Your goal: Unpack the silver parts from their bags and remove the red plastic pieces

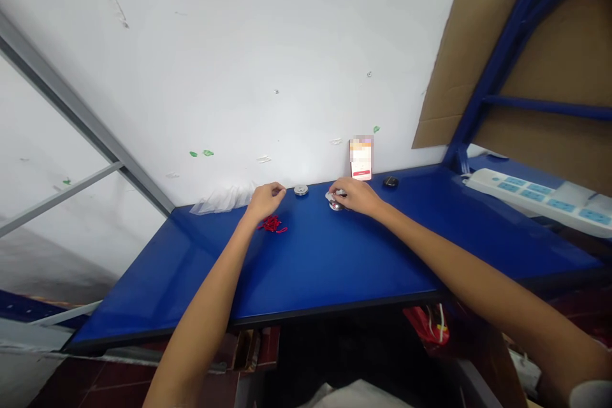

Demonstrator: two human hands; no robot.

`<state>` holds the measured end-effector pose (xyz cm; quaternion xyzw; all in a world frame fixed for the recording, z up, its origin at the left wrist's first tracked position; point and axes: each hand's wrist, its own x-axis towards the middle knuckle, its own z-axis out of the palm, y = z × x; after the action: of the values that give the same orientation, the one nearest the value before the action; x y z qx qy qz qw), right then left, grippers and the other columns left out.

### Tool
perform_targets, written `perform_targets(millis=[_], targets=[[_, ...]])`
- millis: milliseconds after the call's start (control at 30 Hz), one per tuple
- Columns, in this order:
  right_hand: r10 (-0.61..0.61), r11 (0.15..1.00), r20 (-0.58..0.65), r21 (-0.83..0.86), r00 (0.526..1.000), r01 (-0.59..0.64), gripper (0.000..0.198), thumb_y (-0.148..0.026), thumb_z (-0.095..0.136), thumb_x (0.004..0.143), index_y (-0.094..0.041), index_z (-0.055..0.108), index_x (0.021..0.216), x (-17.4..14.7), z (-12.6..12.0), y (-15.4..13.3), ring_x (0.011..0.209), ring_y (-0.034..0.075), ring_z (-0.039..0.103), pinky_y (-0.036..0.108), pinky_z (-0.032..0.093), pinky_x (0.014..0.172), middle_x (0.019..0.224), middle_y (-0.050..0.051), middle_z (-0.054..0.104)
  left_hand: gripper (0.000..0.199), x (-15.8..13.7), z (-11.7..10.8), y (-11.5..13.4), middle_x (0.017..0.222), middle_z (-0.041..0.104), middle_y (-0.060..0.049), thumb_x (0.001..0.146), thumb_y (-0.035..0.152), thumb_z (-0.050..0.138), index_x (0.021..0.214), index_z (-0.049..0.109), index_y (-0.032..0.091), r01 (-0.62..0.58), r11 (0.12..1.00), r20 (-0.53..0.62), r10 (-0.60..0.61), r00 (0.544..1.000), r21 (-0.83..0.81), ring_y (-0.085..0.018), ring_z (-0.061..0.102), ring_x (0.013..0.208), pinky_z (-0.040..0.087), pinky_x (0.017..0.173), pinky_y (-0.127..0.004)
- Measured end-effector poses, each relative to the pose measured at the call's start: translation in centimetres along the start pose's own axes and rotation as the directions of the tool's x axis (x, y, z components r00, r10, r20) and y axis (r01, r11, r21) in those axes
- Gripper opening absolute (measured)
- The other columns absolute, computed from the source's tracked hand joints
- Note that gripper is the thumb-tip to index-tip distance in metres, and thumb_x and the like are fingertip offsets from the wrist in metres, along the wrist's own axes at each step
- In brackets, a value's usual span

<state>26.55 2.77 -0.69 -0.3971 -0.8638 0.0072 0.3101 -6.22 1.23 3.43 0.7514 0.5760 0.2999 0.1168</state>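
My left hand [266, 201] hovers at the back of the blue table [335, 261], its fingers curled and pinched together; whatever may be between them is too small to make out. Just below it lies a tangle of red cord loops [272, 224]. Clear plastic bags [224, 197] are fanned out to its left against the wall. To its right a round silver disc [301, 190] rests on the table. My right hand [356, 194] is closed with its fingertips on shiny round metal pieces [336, 205], partly hidden by the fingers.
A phone [361, 159] with a lit screen leans against the white wall [287, 64]. A small black object [391, 182] lies right of it. A white power strip [540, 197] stands at the right by a blue metal frame [502, 44]. Cardboard [449, 64] covers the wall there.
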Motion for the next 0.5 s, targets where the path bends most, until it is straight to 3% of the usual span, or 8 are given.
perform_targets(millis=[100, 300, 400, 500], targets=[[-0.001, 1.0, -0.013, 0.003, 1.0, 0.001, 0.01, -0.024, 0.07, 0.098, -0.024, 0.078, 0.104, 0.0, -0.3, -0.6, 0.099, 0.026, 0.072, 0.035, 0.052, 0.077, 0.107, 0.007, 0.079, 0.023, 0.2, -1.2, -1.2, 0.096, 0.083, -0.011, 0.093, 0.034, 0.065, 0.094, 0.083, 0.02, 0.0, 0.991, 0.115, -0.016, 0.993, 0.137, -0.029, 0.075, 0.091, 0.053, 0.083, -0.035], [-0.002, 0.997, -0.135, 0.081, 0.991, 0.014, 0.018, -0.025, 0.06, 0.102, -0.024, 0.078, 0.105, -0.1, -0.8, -1.9, 0.099, 0.027, 0.072, 0.04, 0.055, 0.083, 0.105, 0.008, 0.08, 0.018, 0.1, -3.5, -3.0, 0.074, 0.077, -0.007, 0.08, 0.039, 0.077, 0.073, 0.08, 0.023, 0.057, 0.95, 0.21, -0.126, 0.97, 0.307, -0.024, 0.069, 0.071, 0.049, 0.069, -0.031], [-0.001, 0.992, -0.174, 0.124, 0.985, 0.023, 0.021, -0.026, 0.058, 0.103, -0.025, 0.078, 0.109, -0.3, -0.9, -2.7, 0.101, 0.028, 0.072, 0.043, 0.057, 0.087, 0.108, 0.007, 0.08, 0.016, -0.1, -4.3, -3.5, 0.062, 0.071, -0.004, 0.071, 0.037, 0.081, 0.062, 0.075, 0.024, 0.084, 0.928, 0.324, -0.21, 0.923, 0.362, -0.02, 0.064, 0.06, 0.045, 0.061, -0.028], [-0.02, 0.992, -0.184, 0.118, 0.983, 0.042, 0.021, -0.025, 0.057, 0.104, -0.025, 0.076, 0.111, -0.4, -0.6, -3.2, 0.102, 0.028, 0.072, 0.043, 0.057, 0.09, 0.109, 0.008, 0.079, 0.009, -0.2, -4.4, -3.5, 0.065, 0.073, -0.004, 0.065, 0.028, 0.083, 0.063, 0.075, 0.024, 0.12, 0.897, 0.425, -0.315, 0.849, 0.426, -0.021, 0.066, 0.063, 0.046, 0.061, -0.028]])
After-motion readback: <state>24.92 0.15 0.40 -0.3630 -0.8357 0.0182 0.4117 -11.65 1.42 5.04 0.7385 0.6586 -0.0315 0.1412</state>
